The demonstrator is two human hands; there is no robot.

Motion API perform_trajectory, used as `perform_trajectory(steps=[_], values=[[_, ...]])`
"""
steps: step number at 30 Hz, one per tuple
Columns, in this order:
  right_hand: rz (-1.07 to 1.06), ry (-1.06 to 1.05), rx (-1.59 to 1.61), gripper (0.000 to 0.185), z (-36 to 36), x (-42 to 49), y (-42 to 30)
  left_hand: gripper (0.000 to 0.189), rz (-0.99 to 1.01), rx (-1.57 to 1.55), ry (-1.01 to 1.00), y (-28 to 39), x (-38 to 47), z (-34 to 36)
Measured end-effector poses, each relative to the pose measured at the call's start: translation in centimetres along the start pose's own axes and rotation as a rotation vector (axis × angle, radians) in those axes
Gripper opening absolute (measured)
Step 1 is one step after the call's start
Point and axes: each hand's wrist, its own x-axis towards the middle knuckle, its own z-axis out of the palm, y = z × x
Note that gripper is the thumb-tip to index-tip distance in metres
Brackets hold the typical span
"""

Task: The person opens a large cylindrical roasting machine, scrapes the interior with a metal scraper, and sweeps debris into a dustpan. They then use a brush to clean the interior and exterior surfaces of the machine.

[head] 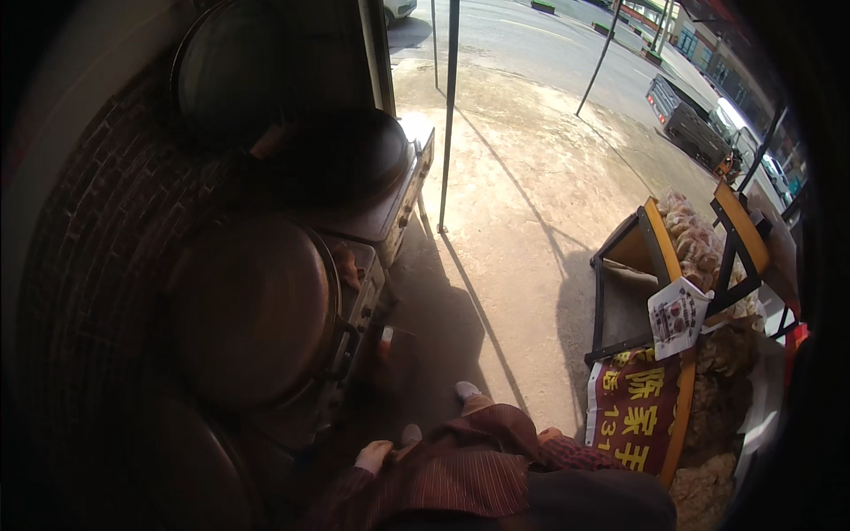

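Observation:
My left hand (374, 456) hangs low beside the stoves, its fingers loosely curled; whether anything lies within them is hidden. Across the striped apron (458, 474), my right hand (548, 435) shows only partly past its checked sleeve, at waist height. Nearest on the left is a large round metal pan or lid (255, 312) with a black side handle (344, 350), set on a gas stove (372, 292). A crumpled brown cloth (346, 265) lies on the stove top. Beyond it, a second dark round pan (339, 162) rests on another stove (397, 222).
A display stand (676, 405) on the right bears a banner (631, 411) with writing, a printed paper bag (679, 317) and bagged food (690, 242). Thin metal poles (449, 133) stand on the concrete (511, 179). A cargo vehicle (690, 123) is parked by the road.

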Motion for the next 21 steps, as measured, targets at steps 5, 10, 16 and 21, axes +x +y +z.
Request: perform_trajectory(steps=[5, 10, 16, 21], values=[[0.075, -0.032, 0.249, 0.023, 2.4, -11.2, 7.9, 0.031, -0.096, 0.1, -0.043, 0.7, -2.6, -2.2], [0.204, 0.012, 0.851, 0.028, 9.2, -17.5, 14.6, 0.031, -0.054, 0.274, -0.149, -1.4, -3.4, -3.4], [0.202, 0.191, 0.871, 0.031, 22.3, -26.0, 25.0, 0.027, 0.155, 0.774, -0.469, -3.2, -4.2, 0.3], [0.337, 0.315, 1.133, 0.038, 38.2, -33.7, 39.2, 0.025, 1.546, 1.921, -1.136, -9.3, -5.1, 7.8]])
